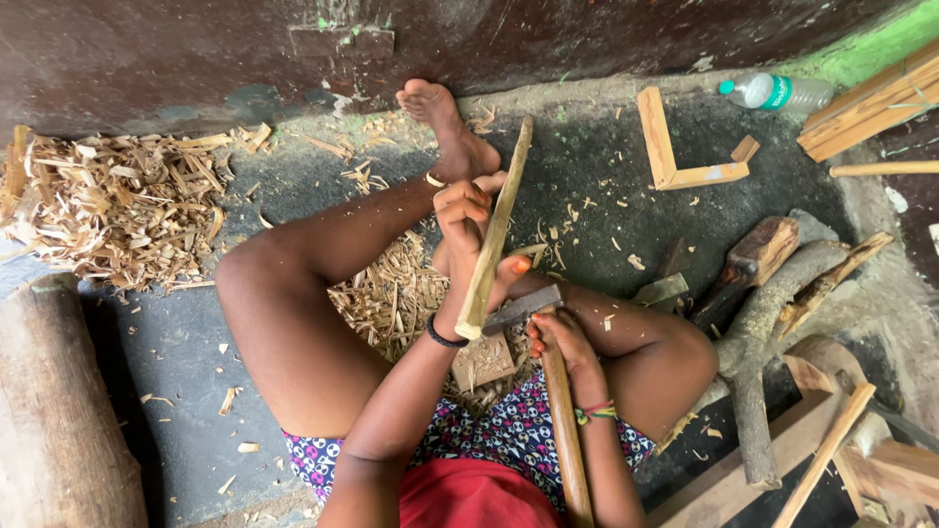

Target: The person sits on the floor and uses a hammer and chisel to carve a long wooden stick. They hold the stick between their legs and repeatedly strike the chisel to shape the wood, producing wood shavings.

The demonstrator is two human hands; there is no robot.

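My left hand (pixel 463 217) grips a long pale wooden stick (pixel 497 230), held upright with its lower end resting on a small wooden block (pixel 481 363) between my legs. My right hand (pixel 562 340) is closed around the wooden handle (pixel 564 430) of an axe-like tool. Its dark metal blade (pixel 520 308) sits against the lower end of the stick. I sit on the ground with my knees spread and one bare foot (pixel 445 122) near the wall.
Wood shavings lie heaped at the left (pixel 117 205) and under my legs (pixel 386 298). A thick log (pixel 54 411) lies at the lower left. A wooden L-shaped frame (pixel 675 156), a plastic bottle (pixel 778 93), planks (pixel 871 103) and rough branches (pixel 763 332) fill the right side.
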